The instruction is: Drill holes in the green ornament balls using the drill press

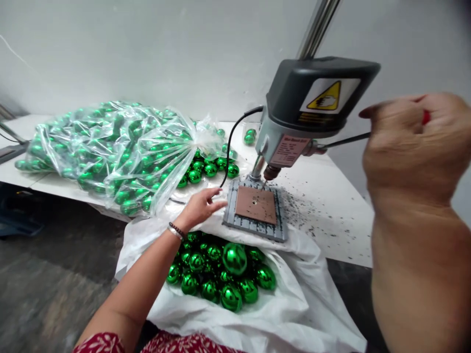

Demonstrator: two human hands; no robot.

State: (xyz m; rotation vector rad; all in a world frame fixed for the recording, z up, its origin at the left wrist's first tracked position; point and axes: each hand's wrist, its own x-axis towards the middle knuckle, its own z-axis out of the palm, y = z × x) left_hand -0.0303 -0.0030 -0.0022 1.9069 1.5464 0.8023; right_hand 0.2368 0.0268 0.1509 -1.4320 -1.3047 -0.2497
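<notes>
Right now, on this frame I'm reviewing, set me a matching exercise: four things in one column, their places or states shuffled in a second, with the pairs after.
Things
1. Left hand
2. Right hand
3. Brown plate
4. Clear plastic bag

Places or states
A. Lying on the ridged grey base
B. Gathered at its neck, full of green balls
C. Thumb and fingers apart, near the base's edge
D. Curled closed at the lever of the drill press

Pairs: 1-C, 2-D, 3-A, 4-B
</notes>
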